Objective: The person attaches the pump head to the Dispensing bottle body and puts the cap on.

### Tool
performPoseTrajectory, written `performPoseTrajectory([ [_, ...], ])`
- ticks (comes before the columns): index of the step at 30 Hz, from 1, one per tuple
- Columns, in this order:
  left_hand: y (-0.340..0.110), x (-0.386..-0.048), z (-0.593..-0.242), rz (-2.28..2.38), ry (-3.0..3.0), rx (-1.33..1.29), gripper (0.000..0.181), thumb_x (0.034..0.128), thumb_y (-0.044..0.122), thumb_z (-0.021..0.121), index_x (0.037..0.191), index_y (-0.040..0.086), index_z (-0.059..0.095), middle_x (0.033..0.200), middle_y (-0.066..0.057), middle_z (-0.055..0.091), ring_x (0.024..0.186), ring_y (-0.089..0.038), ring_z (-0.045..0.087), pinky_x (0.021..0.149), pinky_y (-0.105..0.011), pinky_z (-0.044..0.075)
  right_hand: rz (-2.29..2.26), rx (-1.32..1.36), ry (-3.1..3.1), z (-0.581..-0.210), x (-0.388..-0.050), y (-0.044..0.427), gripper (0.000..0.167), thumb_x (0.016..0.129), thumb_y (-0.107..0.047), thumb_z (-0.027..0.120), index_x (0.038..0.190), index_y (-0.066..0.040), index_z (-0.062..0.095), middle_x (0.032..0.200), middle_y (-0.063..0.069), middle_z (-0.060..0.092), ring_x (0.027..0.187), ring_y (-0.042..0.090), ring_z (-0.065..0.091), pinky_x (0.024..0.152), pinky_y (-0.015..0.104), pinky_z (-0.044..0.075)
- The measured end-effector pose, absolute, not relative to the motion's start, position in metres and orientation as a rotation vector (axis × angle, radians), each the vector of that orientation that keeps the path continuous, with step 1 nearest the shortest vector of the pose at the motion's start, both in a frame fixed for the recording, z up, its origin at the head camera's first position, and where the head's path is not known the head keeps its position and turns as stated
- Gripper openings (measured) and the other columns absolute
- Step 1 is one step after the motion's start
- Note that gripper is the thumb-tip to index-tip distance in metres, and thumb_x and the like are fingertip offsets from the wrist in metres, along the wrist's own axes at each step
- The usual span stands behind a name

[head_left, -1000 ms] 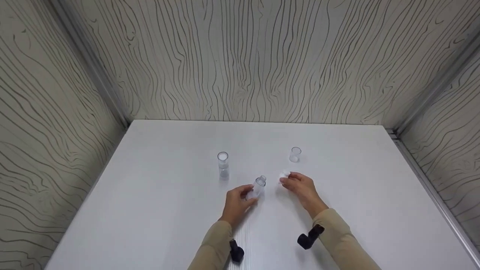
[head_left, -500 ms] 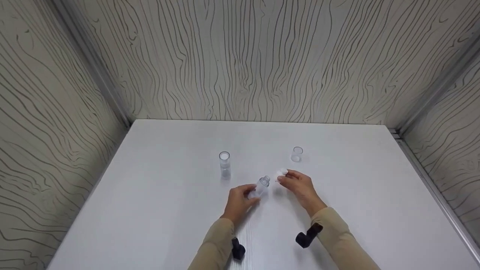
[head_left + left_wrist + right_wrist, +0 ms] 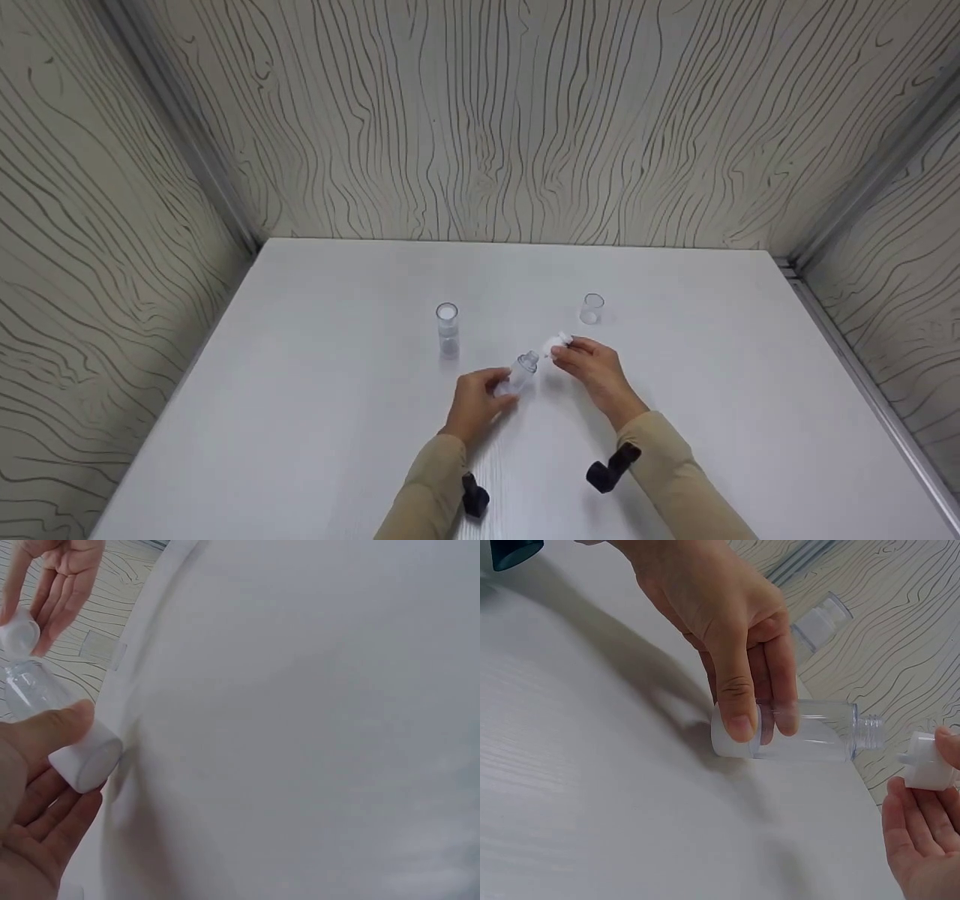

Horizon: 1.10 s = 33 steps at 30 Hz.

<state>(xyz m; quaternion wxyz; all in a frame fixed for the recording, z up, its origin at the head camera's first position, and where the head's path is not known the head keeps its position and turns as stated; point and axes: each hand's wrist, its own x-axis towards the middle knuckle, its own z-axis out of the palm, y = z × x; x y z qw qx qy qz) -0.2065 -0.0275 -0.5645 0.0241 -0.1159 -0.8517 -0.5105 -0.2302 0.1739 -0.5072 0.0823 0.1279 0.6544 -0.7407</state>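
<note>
My left hand (image 3: 474,401) holds a small clear bottle (image 3: 810,731) by its lower end, thumb on one side and fingers on the other. The bottle has a white base and a bare threaded neck, tilted up to the right in the head view. Between thumb and fingers my right hand (image 3: 600,375) pinches a white pump cap (image 3: 928,763). Its narrow nozzle end faces the bottle mouth, with a small gap between them in the right wrist view. In the left wrist view the cap (image 3: 19,636) appears close above the bottle neck.
A second clear bottle (image 3: 448,330) with white inside stands upright behind my left hand. Behind my right hand stands a clear cylindrical cover (image 3: 592,309). The white table (image 3: 300,375) is bordered by wood-patterned panels (image 3: 480,127).
My right hand has moved left with the pump cap, bringing it closer to the bottle neck. The left hand and its bottle have shifted slightly right. The standing bottle and clear cover have stayed put.
</note>
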Motion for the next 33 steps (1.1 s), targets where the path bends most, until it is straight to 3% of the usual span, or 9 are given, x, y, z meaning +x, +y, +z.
performPoseTrajectory([
  [10,-0.026,-0.207,-0.562,-1.548,-2.667,-0.351,0.035,0.0761,0.005,0.078,0.11,-0.001,0.07,0.105,-0.015,0.074,0.098,-0.024,0.07,0.087,-0.034,0.057,-2.203,0.412,1.957,-0.51,-0.232,0.169,0.046,0.085,-0.005,0.07,0.125,0.009,0.053,0.094,-0.003,0.071,0.086,0.005,0.069,0.083,0.021,0.058],
  [25,-0.028,-0.208,-0.561,-1.546,-2.673,-0.366,0.035,0.0762,0.005,0.078,0.109,-0.003,0.07,0.105,-0.015,0.074,0.098,-0.024,0.07,0.088,-0.034,0.057,-2.232,0.373,1.947,-0.516,-0.232,0.159,0.041,0.085,0.001,0.068,0.122,0.012,0.054,0.089,-0.003,0.071,0.082,0.004,0.068,0.08,0.02,0.058],
  [33,-0.027,-0.208,-0.557,-1.512,-2.719,-0.335,0.035,0.0756,0.006,0.078,0.109,0.001,0.07,0.105,-0.012,0.074,0.1,-0.023,0.07,0.09,-0.034,0.056,-2.163,0.373,2.004,-0.515,-0.23,0.155,0.042,0.084,-0.003,0.07,0.122,0.01,0.057,0.1,0.005,0.073,0.087,0.006,0.069,0.085,0.025,0.058],
])
